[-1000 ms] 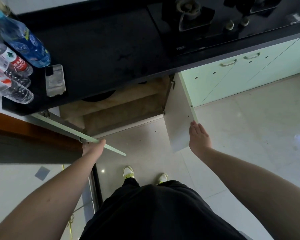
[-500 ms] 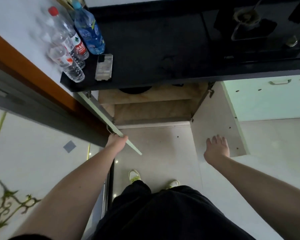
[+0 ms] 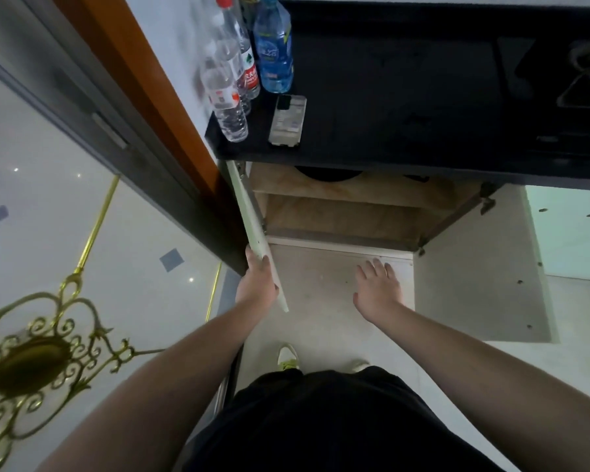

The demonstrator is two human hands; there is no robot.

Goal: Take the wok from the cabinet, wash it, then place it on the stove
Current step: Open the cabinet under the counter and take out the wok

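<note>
Sitting on the cabinet (image 3: 355,212) shelf, the dark wok (image 3: 326,173) shows only its rim, ahead of both hands under the counter (image 3: 389,97) edge. Left hand (image 3: 258,284) grips the left door (image 3: 252,219) edge. Right hand (image 3: 377,287) hangs free, fingers spread, beside the right door (image 3: 474,277). Bottles (image 3: 239,69) and a phone (image 3: 288,120) sit above the left hand.

Left arm: I see it bare, reaching from seven o'clock toward centre.
Left hand (image 3: 258,284): back toward me, fingers wrapped out of sight round a thin panel edge, thumb along the near face.
Right arm: bare, coming in from four o'clock.
Right hand (image 3: 377,289): palm down, fingers straight, slightly spread, pointing to twelve o'clock, holding nothing.
</note>
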